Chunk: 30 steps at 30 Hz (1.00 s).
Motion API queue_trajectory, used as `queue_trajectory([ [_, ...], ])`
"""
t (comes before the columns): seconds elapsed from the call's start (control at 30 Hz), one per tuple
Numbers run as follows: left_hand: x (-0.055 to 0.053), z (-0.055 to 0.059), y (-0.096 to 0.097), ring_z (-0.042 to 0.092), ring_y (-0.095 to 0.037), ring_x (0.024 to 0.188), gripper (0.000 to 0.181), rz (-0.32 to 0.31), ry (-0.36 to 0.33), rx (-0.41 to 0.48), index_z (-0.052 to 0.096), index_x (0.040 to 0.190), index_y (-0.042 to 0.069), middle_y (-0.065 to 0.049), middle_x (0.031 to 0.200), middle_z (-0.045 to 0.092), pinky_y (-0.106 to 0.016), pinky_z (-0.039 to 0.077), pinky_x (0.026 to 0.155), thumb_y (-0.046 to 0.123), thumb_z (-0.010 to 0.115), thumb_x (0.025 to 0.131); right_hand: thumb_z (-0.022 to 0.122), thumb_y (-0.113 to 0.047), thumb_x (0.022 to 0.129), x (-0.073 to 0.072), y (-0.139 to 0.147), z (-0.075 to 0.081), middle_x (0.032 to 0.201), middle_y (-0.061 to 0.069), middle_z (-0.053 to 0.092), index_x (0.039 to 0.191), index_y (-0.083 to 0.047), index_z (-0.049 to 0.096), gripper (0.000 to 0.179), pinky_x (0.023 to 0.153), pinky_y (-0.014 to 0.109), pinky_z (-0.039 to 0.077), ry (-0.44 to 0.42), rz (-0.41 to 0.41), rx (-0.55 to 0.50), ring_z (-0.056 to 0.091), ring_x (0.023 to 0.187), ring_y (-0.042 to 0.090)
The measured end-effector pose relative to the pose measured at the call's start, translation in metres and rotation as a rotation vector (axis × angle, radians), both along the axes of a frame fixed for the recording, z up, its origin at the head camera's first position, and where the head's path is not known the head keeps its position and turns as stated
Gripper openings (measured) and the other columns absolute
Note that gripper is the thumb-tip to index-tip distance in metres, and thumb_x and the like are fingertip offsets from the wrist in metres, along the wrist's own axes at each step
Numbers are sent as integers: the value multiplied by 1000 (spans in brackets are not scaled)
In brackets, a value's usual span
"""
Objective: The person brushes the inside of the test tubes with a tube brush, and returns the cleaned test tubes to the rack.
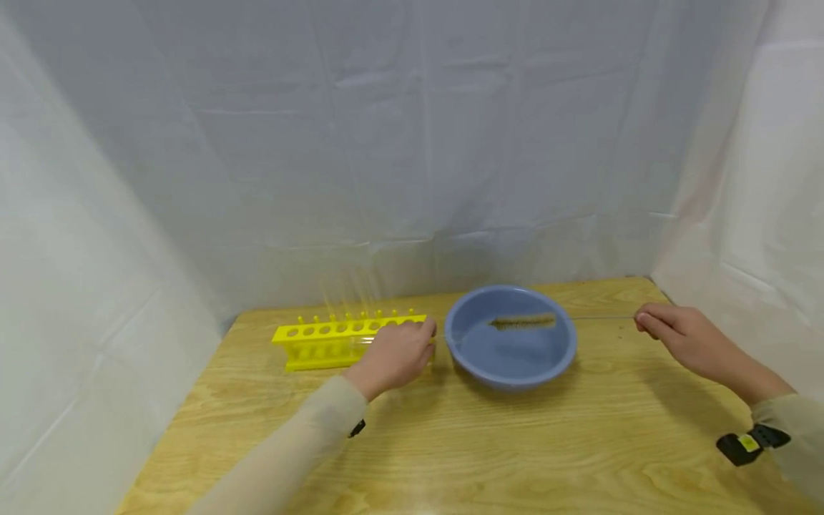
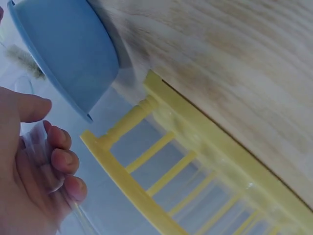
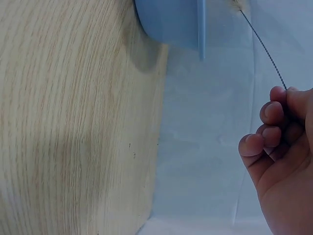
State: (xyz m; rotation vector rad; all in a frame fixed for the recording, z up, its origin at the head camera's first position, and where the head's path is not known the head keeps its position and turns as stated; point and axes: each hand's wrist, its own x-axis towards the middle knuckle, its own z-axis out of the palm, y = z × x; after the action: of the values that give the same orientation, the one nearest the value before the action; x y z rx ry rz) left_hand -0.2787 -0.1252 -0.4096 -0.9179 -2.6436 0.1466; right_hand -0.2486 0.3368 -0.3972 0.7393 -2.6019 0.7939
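My left hand [image 1: 395, 354] grips a clear glass test tube [image 2: 36, 142] in front of the yellow test tube rack [image 1: 318, 363], with the tube's end pointing toward the blue basin [image 1: 511, 380]. Out to the right, my right hand [image 1: 685, 336] pinches the thin twisted wire handle [image 3: 264, 46] of a test tube brush. The bristles [image 1: 524, 322] of that brush hang over the basin, apart from the tube and pointing left at it. Part of the tube is hidden behind the left fingers.
Several clear test tubes [image 1: 347, 292] stand in the rack. The wooden table [image 1: 502, 458] carries rack and basin side by side. White sheeting [image 1: 412, 143] hangs behind the table and along both sides.
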Motion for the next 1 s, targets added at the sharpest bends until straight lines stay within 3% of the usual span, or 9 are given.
queue_trajectory([
  [0.13, -3, -1, 5, 54, -17, 53, 14, -20, 136, -45, 55, 94, 13, 2, 65, 51, -33, 43, 43, 25, 63, 94, 46, -9, 108, 1, 2, 1, 73, -6, 43, 88, -18, 54, 23, 58, 27, 33, -1, 10, -16, 41, 63, 6],
  [0.27, -4, 0, 10, 63, -21, 63, 11, -39, 217, -72, 59, 97, 13, 0, 75, 64, -35, 51, 51, 21, 64, 91, 45, -9, 108, 3, 4, 0, 74, -5, 43, 88, -17, 54, 23, 58, 27, 33, -11, 6, -37, 40, 62, 7],
  [0.6, -9, 4, 15, 69, -22, 84, 17, -76, 300, -161, 63, 107, 14, -2, 92, 72, -36, 53, 65, 18, 64, 90, 46, -6, 107, 3, 7, -4, 76, -5, 45, 90, -16, 56, 22, 56, 27, 31, -5, -8, -45, 37, 61, 7],
  [0.83, -11, 6, 17, 68, -21, 79, 17, -149, 419, -144, 63, 99, 15, -1, 85, 70, -34, 47, 65, 14, 69, 83, 46, -6, 107, 4, 8, -3, 76, -6, 45, 90, -17, 56, 22, 56, 27, 31, 12, -15, -35, 36, 60, 6],
  [1.0, -13, 8, 19, 64, -21, 73, 12, -169, 453, -152, 63, 98, 15, 0, 80, 67, -34, 39, 64, 9, 63, 87, 46, -6, 107, 5, 8, -2, 75, -6, 45, 90, -17, 56, 22, 55, 27, 30, 9, -16, -40, 36, 58, 6],
])
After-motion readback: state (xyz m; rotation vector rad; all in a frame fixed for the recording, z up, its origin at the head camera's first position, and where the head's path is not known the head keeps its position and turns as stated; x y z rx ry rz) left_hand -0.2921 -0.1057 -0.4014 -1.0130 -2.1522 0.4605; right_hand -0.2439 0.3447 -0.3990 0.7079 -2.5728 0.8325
